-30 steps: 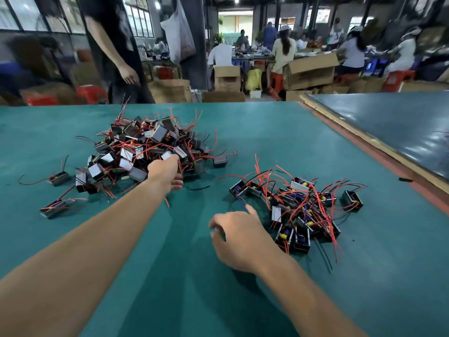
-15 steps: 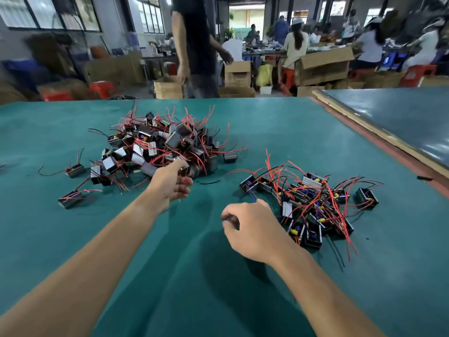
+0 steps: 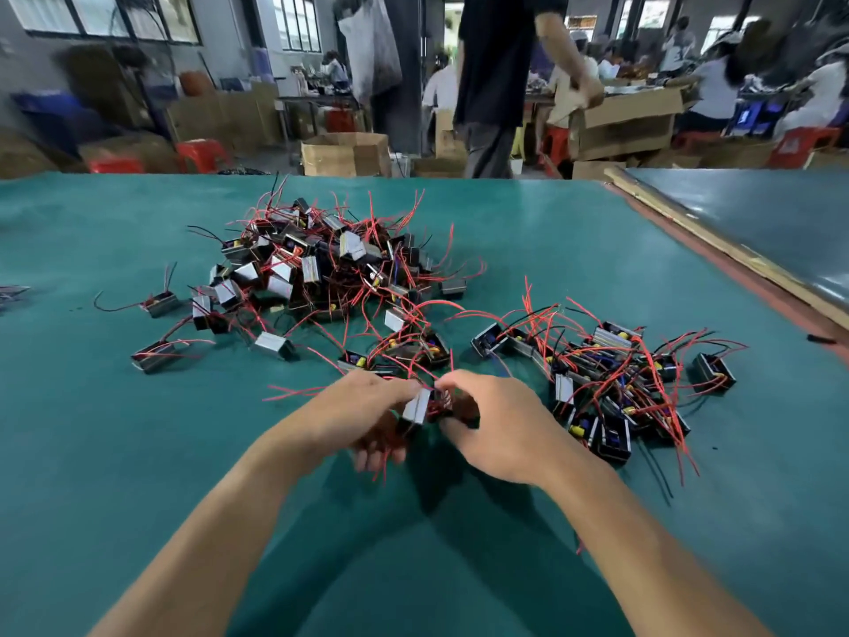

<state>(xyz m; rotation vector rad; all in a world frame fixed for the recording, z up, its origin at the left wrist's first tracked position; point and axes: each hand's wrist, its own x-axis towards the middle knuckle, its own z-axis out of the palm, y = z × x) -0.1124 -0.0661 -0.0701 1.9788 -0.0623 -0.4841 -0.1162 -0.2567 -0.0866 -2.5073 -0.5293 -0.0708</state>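
Fingers of the left hand (image 3: 358, 416) curl round a small grey box (image 3: 417, 406), and the right hand (image 3: 500, 429) pinches its other side, just above the green table (image 3: 138, 452).

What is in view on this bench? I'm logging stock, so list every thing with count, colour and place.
table: one, green top, fills the foreground
big pile of modules: many, black and silvery with red wires, left of centre
small pile of modules: many, black with red wires, right of centre
loose modules: a few, silvery, left of the big pile
held module: one, silvery and black, near centre
second table: one, dark grey, far right
cardboard boxes: several, brown, behind the table
standing person: one, dark top, behind the table
left hand: grips the held module
right hand: pinches it from the right
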